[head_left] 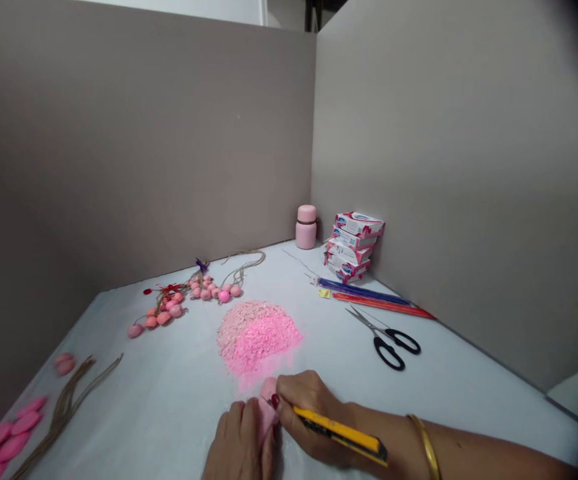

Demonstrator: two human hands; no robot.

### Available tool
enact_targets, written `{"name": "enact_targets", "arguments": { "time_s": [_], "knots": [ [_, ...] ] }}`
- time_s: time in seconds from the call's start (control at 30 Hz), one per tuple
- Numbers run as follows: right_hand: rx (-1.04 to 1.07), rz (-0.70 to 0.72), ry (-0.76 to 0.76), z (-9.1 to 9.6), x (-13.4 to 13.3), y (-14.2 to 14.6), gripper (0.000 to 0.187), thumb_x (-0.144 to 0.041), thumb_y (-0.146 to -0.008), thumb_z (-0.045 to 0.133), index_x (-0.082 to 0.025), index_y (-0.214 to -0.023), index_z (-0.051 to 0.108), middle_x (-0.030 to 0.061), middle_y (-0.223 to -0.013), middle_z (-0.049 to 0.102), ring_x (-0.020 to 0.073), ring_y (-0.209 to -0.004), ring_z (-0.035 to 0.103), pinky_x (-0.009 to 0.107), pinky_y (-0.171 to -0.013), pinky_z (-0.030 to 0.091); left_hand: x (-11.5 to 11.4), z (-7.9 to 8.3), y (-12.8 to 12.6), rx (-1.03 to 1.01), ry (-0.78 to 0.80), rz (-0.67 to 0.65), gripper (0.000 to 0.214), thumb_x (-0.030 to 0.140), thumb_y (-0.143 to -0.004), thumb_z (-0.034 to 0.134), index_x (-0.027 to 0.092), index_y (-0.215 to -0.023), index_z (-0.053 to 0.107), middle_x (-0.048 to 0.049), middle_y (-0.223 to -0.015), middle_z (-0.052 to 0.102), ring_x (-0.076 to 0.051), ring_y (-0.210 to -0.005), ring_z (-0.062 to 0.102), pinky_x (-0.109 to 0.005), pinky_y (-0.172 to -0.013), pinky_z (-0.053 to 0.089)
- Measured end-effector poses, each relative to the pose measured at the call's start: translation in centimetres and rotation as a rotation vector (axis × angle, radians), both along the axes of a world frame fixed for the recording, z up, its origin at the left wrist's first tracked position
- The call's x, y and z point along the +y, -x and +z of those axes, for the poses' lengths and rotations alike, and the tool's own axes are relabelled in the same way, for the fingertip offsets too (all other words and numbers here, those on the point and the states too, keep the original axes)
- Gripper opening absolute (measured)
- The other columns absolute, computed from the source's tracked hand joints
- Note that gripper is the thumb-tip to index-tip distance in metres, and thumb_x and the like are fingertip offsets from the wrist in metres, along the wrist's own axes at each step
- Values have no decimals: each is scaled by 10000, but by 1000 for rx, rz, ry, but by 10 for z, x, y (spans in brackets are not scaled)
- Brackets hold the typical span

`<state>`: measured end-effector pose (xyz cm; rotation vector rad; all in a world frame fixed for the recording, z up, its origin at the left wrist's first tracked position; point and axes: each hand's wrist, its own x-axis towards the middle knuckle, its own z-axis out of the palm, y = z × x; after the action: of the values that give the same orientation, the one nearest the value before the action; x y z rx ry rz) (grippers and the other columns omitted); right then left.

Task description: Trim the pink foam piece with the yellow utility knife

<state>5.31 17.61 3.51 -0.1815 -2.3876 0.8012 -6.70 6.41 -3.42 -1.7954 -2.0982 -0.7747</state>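
I see the pale surface [179, 393] filling the lower frame, with a heap of pink shavings [257, 335] at its centre. At the bottom centre, my left hand [239, 443] is closed on a pink soap bar [267, 400], pinning it steady just below the heap. My right hand [313, 413] is clamped on a yellow cutter [341, 433], angled at the bar. Black scissors [389, 339] lie right of centre.
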Motion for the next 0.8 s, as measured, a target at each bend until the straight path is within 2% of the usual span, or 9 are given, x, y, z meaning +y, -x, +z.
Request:
{"name": "enact_targets", "arguments": {
  "time_s": [0.13, 0.27, 0.37, 0.47, 0.6, 0.8],
  "knots": [
    [-3, -4, -11, 4, -1, 2, 182, -197, -872, 292, -224, -697, 253, -39, -572, 357, 96, -477, 315, 249, -469, 261, 0, 5, 2, 36, 9, 23, 205, 336, -883, 365, 168, -983, 426, -50, -782, 504, -194, -685, 449, -362, -614, 435],
    [-14, 11, -36, 3, 0, 4, 177, -194, -860, 296, -226, -693, 245, -31, -588, 368, 104, -496, 315, 261, -477, 264, -1, 16, 13, 174, 58, -106, 198, 299, -860, 461, 175, -1011, 437, -19, -753, 553, -149, -629, 525, -287, -569, 473],
    [-32, 31, -39, 2, 2, 5, 169, -187, -842, 316, -225, -691, 252, -36, -580, 360, 102, -488, 313, 263, -476, 265, -1, 20, 16, 236, 79, -117, 222, 295, -845, 491, 171, -1023, 443, -20, -762, 572, -144, -629, 550, -277, -575, 491],
    [-48, 48, -17, 4, 5, 5, 165, -176, -836, 331, -221, -692, 266, -47, -565, 346, 90, -468, 313, 247, -471, 269, 0, 13, 12, 204, 79, -65, 210, 303, -861, 456, 170, -1023, 439, -24, -759, 550, -157, -637, 530, -298, -567, 476],
    [-51, 62, 10, 5, 6, 3, 161, -163, -824, 340, -220, -693, 266, -53, -554, 327, 86, -456, 315, 239, -463, 264, 0, -1, 3, 66, 67, 39, 200, 317, -883, 373, 175, -1010, 433, -41, -785, 502, -194, -680, 469, -363, -612, 432],
    [-26, 75, 33, 5, 5, 2, 161, -150, -788, 336, -225, -680, 241, -54, -540, 305, 85, -440, 301, 244, -447, 249, 0, -7, 2, -9, 85, 18, 182, 306, -875, 394, 187, -997, 458, -39, -803, 485, -192, -703, 444, -358, -643, 403]
  ]
}}
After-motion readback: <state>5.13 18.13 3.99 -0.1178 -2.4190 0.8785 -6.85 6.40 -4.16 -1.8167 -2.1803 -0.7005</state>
